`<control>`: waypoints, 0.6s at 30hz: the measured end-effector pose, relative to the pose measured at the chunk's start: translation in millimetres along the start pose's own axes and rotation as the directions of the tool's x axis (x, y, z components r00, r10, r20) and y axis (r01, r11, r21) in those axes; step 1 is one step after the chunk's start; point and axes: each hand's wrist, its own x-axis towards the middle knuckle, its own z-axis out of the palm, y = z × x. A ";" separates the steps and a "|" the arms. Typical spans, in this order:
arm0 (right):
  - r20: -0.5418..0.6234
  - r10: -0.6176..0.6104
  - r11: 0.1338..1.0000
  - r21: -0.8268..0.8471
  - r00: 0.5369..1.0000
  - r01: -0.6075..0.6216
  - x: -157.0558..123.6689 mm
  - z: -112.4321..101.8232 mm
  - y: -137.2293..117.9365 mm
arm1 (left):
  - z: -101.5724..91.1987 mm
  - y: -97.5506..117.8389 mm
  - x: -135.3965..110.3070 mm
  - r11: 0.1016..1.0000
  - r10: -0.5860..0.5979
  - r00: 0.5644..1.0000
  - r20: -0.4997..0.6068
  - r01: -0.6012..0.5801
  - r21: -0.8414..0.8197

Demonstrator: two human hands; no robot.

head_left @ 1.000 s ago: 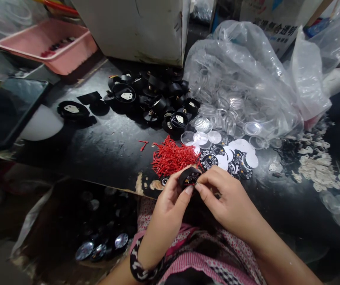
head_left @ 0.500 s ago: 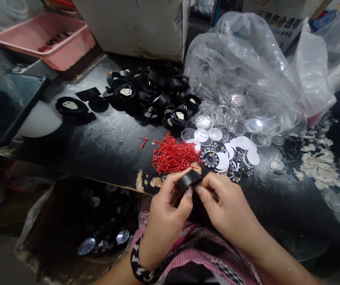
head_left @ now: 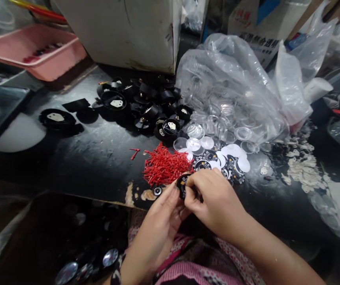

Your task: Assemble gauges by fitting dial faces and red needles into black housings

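Observation:
My left hand point(head_left: 165, 221) grips a round black gauge point(head_left: 182, 187) by its rim, just above the table's front edge. Its dial face with pale markings is turned up, partly covered by fingers. Over that dial my right hand point(head_left: 214, 194) is closed in a pinch; whatever lies between its fingertips is hidden. Close beyond both hands is a heap of red pointers point(head_left: 167, 164). To its right lie loose black printed dials point(head_left: 202, 165) and white discs point(head_left: 232, 151). A small ring-shaped part point(head_left: 157, 191) sits by my left fingertips.
Black gauge cases point(head_left: 149, 93) are piled at the back. A clear plastic bag point(head_left: 232, 71) spills transparent covers point(head_left: 217, 118). Small pale plates point(head_left: 303, 166) lie at right. A pink bin point(head_left: 57, 59) and a white box point(head_left: 122, 35) stand behind. Gauges point(head_left: 110, 257) lie below the table edge.
The gauge has been tipped so its dial faces up, where before its black side showed. My right hand has moved over the dial. The view has shifted slightly.

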 end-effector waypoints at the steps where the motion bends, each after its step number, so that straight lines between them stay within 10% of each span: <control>1: 0.021 0.068 0.997 0.028 0.997 -0.069 1.7 -1.6 -1.1 | 0.2 -1.7 1.0 1.000 0.000 1.000 -0.004 0.000 -0.023; 6: 0.228 0.188 0.963 0.148 0.955 -0.224 19.9 -7.7 18.1 | -12.4 -8.2 10.9 0.976 0.169 0.985 0.021 -0.170 0.134; 12: 0.056 0.205 0.934 -0.310 0.977 -0.178 52.0 11.0 66.1 | -16.8 -12.2 19.2 0.971 0.236 0.969 0.075 -0.238 0.023; 18: -0.032 0.143 0.964 -0.222 0.989 -0.146 40.7 1.5 67.5 | -7.3 3.8 17.8 0.986 0.100 0.993 0.061 -0.091 -0.140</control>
